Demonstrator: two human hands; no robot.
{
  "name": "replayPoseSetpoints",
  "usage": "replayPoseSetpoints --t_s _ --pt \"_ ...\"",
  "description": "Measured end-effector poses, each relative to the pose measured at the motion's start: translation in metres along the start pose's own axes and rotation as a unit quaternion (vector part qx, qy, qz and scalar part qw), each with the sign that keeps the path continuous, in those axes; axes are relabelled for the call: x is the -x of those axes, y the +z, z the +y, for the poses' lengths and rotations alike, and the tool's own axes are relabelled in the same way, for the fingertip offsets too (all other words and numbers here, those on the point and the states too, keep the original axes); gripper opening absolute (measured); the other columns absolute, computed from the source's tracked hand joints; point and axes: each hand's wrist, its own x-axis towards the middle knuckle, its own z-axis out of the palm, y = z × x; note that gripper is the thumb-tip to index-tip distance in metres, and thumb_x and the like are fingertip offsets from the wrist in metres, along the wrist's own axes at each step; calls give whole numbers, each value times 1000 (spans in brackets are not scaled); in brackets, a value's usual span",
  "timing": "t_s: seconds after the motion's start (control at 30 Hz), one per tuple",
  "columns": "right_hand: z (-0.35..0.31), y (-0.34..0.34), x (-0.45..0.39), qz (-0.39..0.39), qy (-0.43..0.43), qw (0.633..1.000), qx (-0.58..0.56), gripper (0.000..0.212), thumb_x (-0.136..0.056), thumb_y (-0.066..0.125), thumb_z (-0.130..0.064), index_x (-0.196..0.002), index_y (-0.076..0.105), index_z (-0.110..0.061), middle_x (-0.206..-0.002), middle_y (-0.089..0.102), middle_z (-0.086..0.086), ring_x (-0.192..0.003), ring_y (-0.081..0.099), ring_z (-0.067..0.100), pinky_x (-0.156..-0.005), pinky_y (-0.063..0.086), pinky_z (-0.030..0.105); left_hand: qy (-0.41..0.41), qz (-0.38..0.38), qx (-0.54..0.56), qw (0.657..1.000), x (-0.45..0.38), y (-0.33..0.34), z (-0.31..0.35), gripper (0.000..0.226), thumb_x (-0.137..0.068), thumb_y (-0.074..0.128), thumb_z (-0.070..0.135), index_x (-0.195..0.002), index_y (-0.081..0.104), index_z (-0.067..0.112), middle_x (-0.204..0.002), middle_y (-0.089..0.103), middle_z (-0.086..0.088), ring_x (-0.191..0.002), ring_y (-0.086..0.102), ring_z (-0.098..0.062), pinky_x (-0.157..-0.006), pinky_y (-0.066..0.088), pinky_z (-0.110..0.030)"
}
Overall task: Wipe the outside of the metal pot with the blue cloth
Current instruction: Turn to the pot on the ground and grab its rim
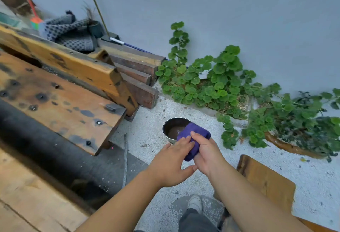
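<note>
Gravel ground (pixel 266 161) | grey wall (pixel 239 10) | metal pot (pixel 170 126) | blue cloth (pixel 193 139) held

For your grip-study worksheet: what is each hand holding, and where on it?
The right hand grips the blue cloth at its near end; the left hand rests fingertips on it.

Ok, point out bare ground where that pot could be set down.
Bare pale gravel ground lies between the round metal pot and the green leafy plants, and right of both hands, before the brown wooden board. Crowded: stacked wooden planks to the left.
</note>
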Motion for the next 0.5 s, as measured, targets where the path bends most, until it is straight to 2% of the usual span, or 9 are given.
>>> replayPoseSetpoints --t_s 0.1,0.23,0.3,0.37,0.5 --pt "-15 -29 -23 38 -40 998 16 27 -90 63 -4 -116 64 -6 -104 76 18 -94 73 29 -89 56 47 2 5 -12 1000 -23 13 -3 81 -87 37 63 -156 12 30 -163 8 12 -148 -6 -2 -120 3 -36" --pt "-24 -65 -66 117 -104 980 122 20 -88 70 -14 -108 68 -15 -96 76 5 -85 70 22 -72 50 35 -30 -18 -60 998 -60 38 -33 86 -86 32 65 -156 -2 27 -163 -4 14 -142 -20 0 -119 -6 -35" --pt "-22 -85 -94 147 -126 967 163 22 -87 72 -16 -109 69 -15 -93 75 5 -81 68 23 -69 47 34 -25 -46 -86 995 -85 57 -59 86 -86 29 66 -156 -2 25 -163 -7 11 -141 -23 -1 -117 -10 -34" --pt "-15 -106 -129 174 -140 958 178 25 -87 73 -16 -111 69 -15 -95 74 4 -85 68 23 -72 48 36 -22 -69 -105 992 -114 82 -94 85 -88 29 65 -156 -1 23 -164 -7 8 -140 -24 -3 -115 -10 -34" --pt "17 -147 -216 204 -141 954 166 22 -89 70 -14 -105 68 -29 -103 74 -1 -95 69 19 -78 51 36 -18 -108 -115 987 -178 158 -175 87 -87 30 65 -157 3 21 -165 -4 5 -140 -21 -3 -116 -7 -35"
